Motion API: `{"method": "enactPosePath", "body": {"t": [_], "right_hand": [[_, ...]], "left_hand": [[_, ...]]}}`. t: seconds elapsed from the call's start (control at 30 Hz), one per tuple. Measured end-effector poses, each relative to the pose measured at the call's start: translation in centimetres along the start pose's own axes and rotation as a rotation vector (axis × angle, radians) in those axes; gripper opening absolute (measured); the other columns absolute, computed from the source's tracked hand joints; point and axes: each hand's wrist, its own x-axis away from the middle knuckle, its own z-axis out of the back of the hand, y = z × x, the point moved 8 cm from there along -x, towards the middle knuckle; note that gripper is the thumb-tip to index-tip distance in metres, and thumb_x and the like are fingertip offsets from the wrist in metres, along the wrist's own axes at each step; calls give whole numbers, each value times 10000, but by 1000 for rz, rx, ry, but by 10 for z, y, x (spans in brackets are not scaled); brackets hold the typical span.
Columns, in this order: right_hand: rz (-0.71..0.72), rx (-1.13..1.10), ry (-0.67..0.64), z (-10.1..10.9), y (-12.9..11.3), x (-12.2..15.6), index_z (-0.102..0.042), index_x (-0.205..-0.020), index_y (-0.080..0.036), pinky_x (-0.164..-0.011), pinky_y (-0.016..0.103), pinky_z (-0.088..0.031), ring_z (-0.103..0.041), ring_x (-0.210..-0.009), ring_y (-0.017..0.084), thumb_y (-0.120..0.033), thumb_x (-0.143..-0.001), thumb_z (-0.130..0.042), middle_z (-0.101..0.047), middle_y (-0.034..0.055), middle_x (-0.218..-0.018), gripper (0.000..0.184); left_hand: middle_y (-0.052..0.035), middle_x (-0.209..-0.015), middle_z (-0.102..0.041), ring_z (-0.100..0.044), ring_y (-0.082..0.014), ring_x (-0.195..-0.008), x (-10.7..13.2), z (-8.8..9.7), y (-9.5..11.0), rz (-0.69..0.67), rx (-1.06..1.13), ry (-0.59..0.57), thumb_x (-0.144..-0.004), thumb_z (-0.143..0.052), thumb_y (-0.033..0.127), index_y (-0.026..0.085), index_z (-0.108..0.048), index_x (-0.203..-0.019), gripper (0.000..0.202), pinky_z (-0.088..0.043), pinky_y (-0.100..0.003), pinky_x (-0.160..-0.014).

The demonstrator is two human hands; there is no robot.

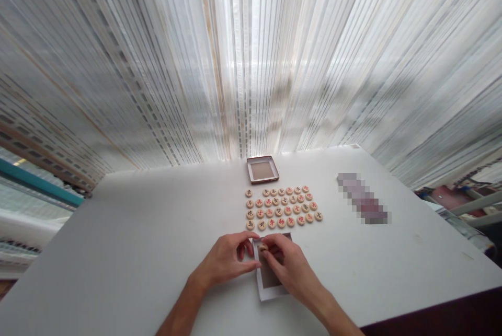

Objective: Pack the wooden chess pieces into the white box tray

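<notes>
A shallow box (270, 297) with pale walls and a brown floor lies at the near middle of the white table. My right hand (288, 260) reaches over it, thumb and fingertips pinching a round wooden Chinese chess piece (263, 247) inside its upper left corner. My left hand (227, 257) is curved at the box's left side, index fingertip and thumb tip against the edge. Just beyond the box, several Chinese chess pieces (278, 211) with red or black characters lie face up in rows. The far row has a gap beside its leftmost piece.
A second shallow box or lid (262, 181) with a dark rim lies behind the rows. A blurred-out, pixelated object (363, 197) is on the right. White striped curtains (251, 64) hang along the table's far edge. The table (137, 236) extends widely to both sides.
</notes>
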Motion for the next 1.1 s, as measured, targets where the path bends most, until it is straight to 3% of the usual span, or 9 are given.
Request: {"method": "enactPosePath", "body": {"t": [0.37, 1.1], "right_hand": [[-138, -18, 39, -11, 16, -5, -604, -843, -222, -601, 265, -511, -664, -674, 180, -302, -884, -633, -701, 7, -743, 95], [-58, 93, 113, -9, 14, -5, -681, -852, -213, -614, 268, -484, -625, -678, 180, -278, -910, -623, -686, 26, -796, 105]], "left_hand": [[24, -812, -700, -576, -119, -659, 0, 1, 2, 20, 5, -5, -729, -789, 338, 228, -666, -1208, 506, -468, -220, -653], [25, -805, -693, -569, -120, -653, 0, 0, 0, 24, 4, -7, -724, -793, 327, 232, -663, -1205, 507, -462, -220, -644]]}}
